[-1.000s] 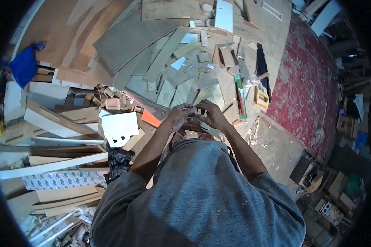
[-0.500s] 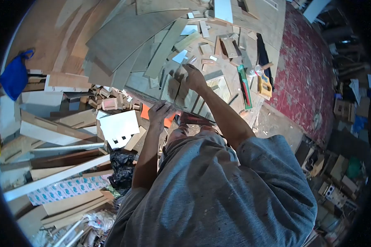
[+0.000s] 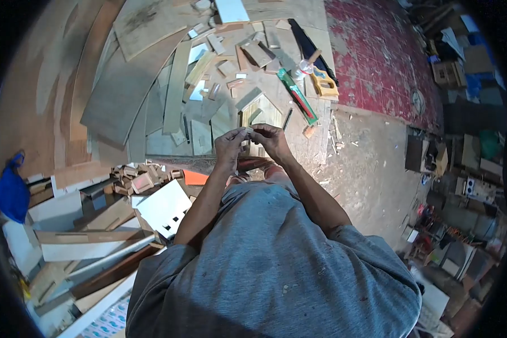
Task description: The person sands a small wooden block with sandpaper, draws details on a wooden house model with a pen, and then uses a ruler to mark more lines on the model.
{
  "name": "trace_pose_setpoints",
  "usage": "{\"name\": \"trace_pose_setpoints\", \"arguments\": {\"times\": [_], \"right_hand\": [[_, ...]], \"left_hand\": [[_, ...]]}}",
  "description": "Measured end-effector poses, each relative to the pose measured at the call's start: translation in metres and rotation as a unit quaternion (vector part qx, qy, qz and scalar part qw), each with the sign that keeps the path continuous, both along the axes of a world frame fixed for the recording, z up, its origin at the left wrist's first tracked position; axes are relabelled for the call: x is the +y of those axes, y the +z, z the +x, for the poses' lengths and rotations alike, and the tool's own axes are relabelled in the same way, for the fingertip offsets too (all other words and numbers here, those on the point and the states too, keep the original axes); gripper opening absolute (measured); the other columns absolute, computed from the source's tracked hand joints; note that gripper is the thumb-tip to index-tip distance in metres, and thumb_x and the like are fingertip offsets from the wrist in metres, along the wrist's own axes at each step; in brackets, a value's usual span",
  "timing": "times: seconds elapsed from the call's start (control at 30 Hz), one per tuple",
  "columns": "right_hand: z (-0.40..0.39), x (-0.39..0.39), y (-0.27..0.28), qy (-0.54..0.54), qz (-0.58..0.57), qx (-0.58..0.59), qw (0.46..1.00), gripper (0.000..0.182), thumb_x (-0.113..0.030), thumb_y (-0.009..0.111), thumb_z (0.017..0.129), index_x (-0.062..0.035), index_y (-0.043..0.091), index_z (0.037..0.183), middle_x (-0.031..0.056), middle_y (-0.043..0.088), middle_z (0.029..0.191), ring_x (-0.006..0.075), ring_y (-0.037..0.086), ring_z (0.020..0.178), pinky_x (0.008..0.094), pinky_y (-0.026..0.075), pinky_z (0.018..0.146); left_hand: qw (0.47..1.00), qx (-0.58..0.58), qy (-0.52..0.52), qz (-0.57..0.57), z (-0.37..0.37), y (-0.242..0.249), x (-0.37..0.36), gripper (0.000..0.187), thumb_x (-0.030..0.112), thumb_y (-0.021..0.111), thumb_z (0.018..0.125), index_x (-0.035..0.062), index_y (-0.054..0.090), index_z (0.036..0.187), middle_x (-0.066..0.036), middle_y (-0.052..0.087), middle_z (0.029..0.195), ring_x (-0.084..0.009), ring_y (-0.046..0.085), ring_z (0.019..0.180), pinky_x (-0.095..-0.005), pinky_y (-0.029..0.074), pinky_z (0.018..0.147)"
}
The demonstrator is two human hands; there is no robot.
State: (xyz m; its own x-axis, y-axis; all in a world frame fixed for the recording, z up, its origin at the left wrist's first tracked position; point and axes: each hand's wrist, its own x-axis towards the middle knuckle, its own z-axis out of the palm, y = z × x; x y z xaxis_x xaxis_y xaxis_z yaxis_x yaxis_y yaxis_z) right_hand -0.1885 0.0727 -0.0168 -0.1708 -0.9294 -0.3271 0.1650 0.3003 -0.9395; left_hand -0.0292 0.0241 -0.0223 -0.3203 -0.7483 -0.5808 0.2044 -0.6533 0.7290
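My left hand (image 3: 229,147) and my right hand (image 3: 272,142) meet near the front edge of the worktable. Pinched between the fingertips of both is a small pale piece of wood (image 3: 248,130), mostly covered by the fingers. Just beyond the hands lies a house-shaped wooden piece (image 3: 268,110) with a pointed end. A dark pencil-like stick (image 3: 287,119) rests to its right, and a flat wood offcut (image 3: 201,137) lies left of my left hand.
A handsaw with a yellow handle (image 3: 324,83) and a green-and-red packaged tool (image 3: 297,97) lie on the right of the table. Large plywood sheets (image 3: 127,93) overlap at left. Scrap boards (image 3: 90,236) pile up at lower left, beside a white panel (image 3: 162,207).
My left hand has left the table edge and come up to my right hand, which has drawn nearer my body. Both now pinch the small wood piece. The view has turned rightward.
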Motion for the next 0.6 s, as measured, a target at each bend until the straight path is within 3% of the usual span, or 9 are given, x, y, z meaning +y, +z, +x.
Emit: {"name": "trace_pose_setpoints", "arguments": {"times": [0.17, 0.27, 0.33, 0.6], "right_hand": [[-0.013, 0.002, 0.006, -0.035, 0.034, 0.019, 0.999, 0.022, -0.005, 0.068, 0.092, 0.0026, 0.068, 0.113, 0.0048, 0.07, 0.088, 0.0102, 0.061, 0.076, 0.0255, 0.051, 0.071], [-0.021, 0.006, -0.004, -0.042, 0.011, 0.021, 0.999, 0.02, -0.004, 0.065, 0.092, 0.004, 0.066, 0.11, 0.0048, 0.068, 0.085, 0.0104, 0.061, 0.075, 0.0262, 0.051, 0.07], [-0.026, 0.009, -0.02, -0.031, 0.017, 0.032, 0.999, 0.02, -0.005, 0.066, 0.092, 0.0045, 0.065, 0.11, 0.0056, 0.069, 0.085, 0.0106, 0.061, 0.074, 0.0264, 0.052, 0.068], [-0.024, 0.013, -0.017, -0.033, 0.032, 0.003, 0.999, 0.017, -0.007, 0.069, 0.09, 0.0045, 0.065, 0.102, 0.0067, 0.068, 0.082, 0.011, 0.062, 0.07, 0.0267, 0.053, 0.064]], "left_hand": [[0.999, 0.044, -0.01, 0.025, -0.007, 0.002, -0.006, 0.027, 0.014, 0.065, 0.096, -0.0019, 0.065, 0.118, -0.009, 0.072, 0.1, -0.0152, 0.07, 0.087, -0.0258, 0.057, 0.065], [0.993, -0.062, -0.082, -0.056, -0.011, -0.013, -0.009, 0.036, 0.012, 0.068, 0.093, -0.0028, 0.06, 0.125, -0.011, 0.071, 0.099, -0.0151, 0.07, 0.087, -0.0262, 0.059, 0.065], [0.97, -0.115, -0.143, -0.158, -0.015, -0.022, -0.006, 0.035, 0.012, 0.069, 0.091, -0.0037, 0.062, 0.122, -0.01, 0.071, 0.098, -0.0122, 0.068, 0.084, -0.025, 0.058, 0.063], [0.954, -0.169, -0.161, -0.188, -0.026, -0.017, -0.003, 0.021, 0.012, 0.068, 0.09, -0.0027, 0.072, 0.106, -0.009, 0.071, 0.084, -0.012, 0.066, 0.07, -0.0239, 0.052, 0.056]]}}
